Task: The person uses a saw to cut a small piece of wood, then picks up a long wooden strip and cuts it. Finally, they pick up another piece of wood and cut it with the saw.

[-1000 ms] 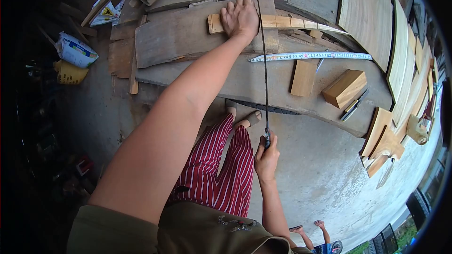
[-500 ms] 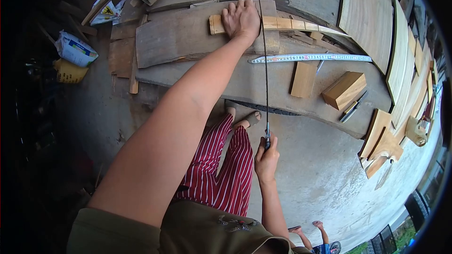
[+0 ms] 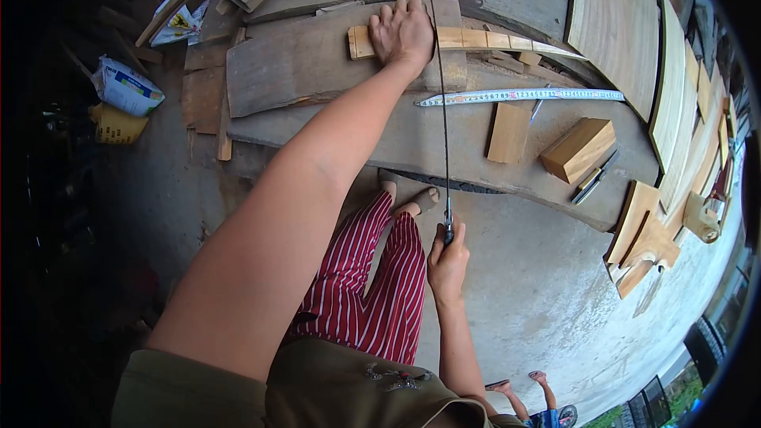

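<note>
My left hand (image 3: 403, 36) grips a narrow light wooden strip (image 3: 468, 39) and presses it down on a wide grey-brown board (image 3: 293, 59). Dark lines cross the strip at intervals. In my right hand (image 3: 448, 268), the fingers are wrapped round the dark handle of a handsaw (image 3: 445, 139). Its long thin blade crosses the strip right beside my left hand, with the tip reaching past the strip's far side. Nearer to me, a white tape measure (image 3: 523, 96) lies stretched out to the right of the blade.
Right of the blade are a small wood block (image 3: 508, 133), a thicker block (image 3: 579, 149) and a pen-like tool (image 3: 594, 178). Large pale planks (image 3: 614, 24) lean at the right. Bags (image 3: 127, 85) sit on the left. Another person's legs (image 3: 515, 400) show at the bottom right.
My right hand has pushed the saw slightly forward, and its tip reaches a little farther past the strip. My left hand stays on the strip.
</note>
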The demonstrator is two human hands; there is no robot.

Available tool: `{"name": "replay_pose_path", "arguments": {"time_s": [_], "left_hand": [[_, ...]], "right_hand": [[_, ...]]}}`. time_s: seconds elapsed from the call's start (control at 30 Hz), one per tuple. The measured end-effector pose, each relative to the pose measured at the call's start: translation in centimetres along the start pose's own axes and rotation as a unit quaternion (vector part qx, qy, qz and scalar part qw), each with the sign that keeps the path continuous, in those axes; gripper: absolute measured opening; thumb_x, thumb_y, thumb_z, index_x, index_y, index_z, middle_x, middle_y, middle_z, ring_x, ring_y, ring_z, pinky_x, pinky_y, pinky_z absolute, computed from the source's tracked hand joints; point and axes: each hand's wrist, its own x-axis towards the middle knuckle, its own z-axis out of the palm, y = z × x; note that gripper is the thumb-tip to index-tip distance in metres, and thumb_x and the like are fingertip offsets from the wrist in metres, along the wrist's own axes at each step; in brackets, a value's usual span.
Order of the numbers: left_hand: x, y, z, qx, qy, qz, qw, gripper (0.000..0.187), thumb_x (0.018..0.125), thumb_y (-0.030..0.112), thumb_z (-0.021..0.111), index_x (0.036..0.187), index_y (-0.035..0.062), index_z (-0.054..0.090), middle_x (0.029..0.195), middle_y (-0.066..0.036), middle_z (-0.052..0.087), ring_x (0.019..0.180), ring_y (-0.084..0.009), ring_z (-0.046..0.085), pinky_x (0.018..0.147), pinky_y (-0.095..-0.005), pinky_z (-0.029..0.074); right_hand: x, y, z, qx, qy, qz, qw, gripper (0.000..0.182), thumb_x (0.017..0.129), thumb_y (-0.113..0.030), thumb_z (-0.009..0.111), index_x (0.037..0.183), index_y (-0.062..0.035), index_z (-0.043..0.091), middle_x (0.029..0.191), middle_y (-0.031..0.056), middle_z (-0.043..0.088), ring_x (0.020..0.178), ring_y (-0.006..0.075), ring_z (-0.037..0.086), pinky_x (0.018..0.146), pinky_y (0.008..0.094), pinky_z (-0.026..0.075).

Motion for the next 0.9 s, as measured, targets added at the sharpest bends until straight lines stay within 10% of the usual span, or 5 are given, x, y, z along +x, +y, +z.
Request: {"name": "replay_pose_path", "arguments": {"time_s": [0.3, 0.5, 0.6, 0.9], "left_hand": [[-0.3, -0.2, 0.0, 0.008, -0.01, 0.02, 1.0, 0.022, 0.094, 0.019, 0.042, 0.101, 0.011, 0.062, 0.108, -0.004, 0.064, 0.106, -0.0235, 0.055, 0.092, -0.0383, 0.038], [-0.1, 0.0, -0.3, -0.025, -0.008, 0.0, 1.0, 0.027, 0.098, 0.028, 0.042, 0.099, 0.011, 0.063, 0.106, -0.005, 0.065, 0.104, -0.0242, 0.055, 0.091, -0.038, 0.038], [0.0, 0.2, -0.3, -0.021, -0.005, 0.01, 1.0, 0.026, 0.097, 0.025, 0.042, 0.099, 0.0106, 0.064, 0.107, -0.005, 0.065, 0.103, -0.0225, 0.055, 0.092, -0.0374, 0.037], [0.0, 0.1, 0.0, 0.007, -0.017, 0.011, 1.0, 0.028, 0.099, 0.029, 0.04, 0.098, 0.0102, 0.062, 0.106, -0.005, 0.065, 0.106, -0.0237, 0.055, 0.092, -0.0383, 0.038]], "right_hand": [[10.7, -4.4, 2.1, -0.005, 0.032, -0.05, 0.998, 0.033, 0.09, -0.004, 0.055, 0.123, -0.004, 0.047, 0.08, 0.026, 0.064, 0.074, 0.0461, 0.063, 0.062, 0.053, 0.048], [0.1, -0.7, -0.3, 0.044, 0.008, 0.006, 0.999, 0.037, 0.089, -0.001, 0.055, 0.126, -0.0039, 0.048, 0.086, 0.0287, 0.065, 0.082, 0.0468, 0.065, 0.065, 0.0522, 0.05], [0.5, -0.9, -0.8, 0.018, 0.027, 0.008, 0.999, 0.025, 0.095, -0.003, 0.053, 0.12, -0.0009, 0.048, 0.07, 0.0244, 0.058, 0.058, 0.0413, 0.06, 0.055, 0.0413, 0.048], [8.2, -4.2, 1.9, 0.046, 0.02, -0.022, 0.998, 0.031, 0.093, -0.005, 0.054, 0.123, -0.0018, 0.046, 0.079, 0.0275, 0.064, 0.073, 0.047, 0.063, 0.06, 0.0525, 0.048]]}}
